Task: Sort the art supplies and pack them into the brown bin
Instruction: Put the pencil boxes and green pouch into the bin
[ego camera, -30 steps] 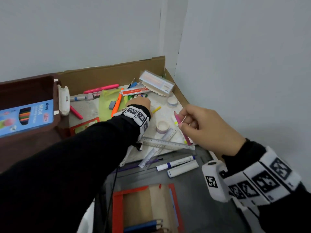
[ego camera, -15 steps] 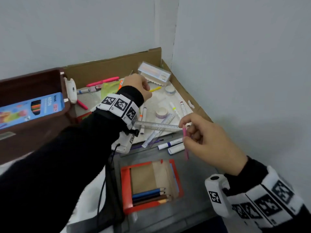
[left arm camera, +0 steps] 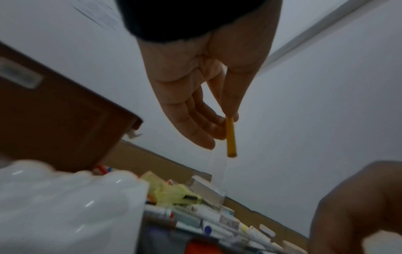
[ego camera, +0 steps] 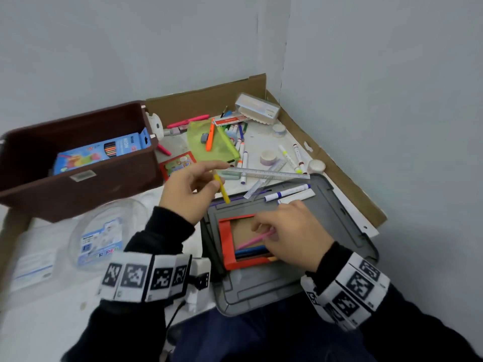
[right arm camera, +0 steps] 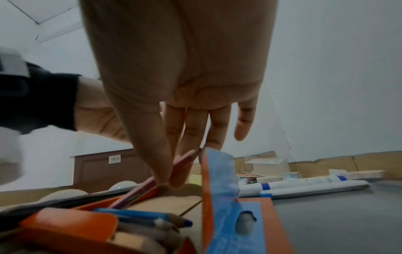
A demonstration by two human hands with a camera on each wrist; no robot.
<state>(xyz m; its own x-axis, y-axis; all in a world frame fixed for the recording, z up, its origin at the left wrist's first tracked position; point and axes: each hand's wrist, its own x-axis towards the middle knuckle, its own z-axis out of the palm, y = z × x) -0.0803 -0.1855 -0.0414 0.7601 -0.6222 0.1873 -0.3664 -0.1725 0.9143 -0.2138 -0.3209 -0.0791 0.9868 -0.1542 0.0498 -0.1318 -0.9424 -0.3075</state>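
Observation:
My left hand pinches a yellow pencil between thumb and fingers, held in the air above the grey lid's far left corner; the left wrist view shows the yellow pencil hanging from the fingertips. My right hand pinches a pink pencil and holds it low inside the open red pencil box, beside blue and brown pencils. The pink pencil slants into the box in the right wrist view. The brown bin stands at the left with a blue neon pencil pack inside.
Beyond the lid lie rulers, white markers, tape rolls, a green pouch and loose pens on a cardboard tray. A clear round tub sits near my left forearm. Walls close in behind and to the right.
My left hand pulled back from the far pile, carrying the yellow pencil toward me. My right hand lowered the pink pencil from mid-air into the red pencil box.

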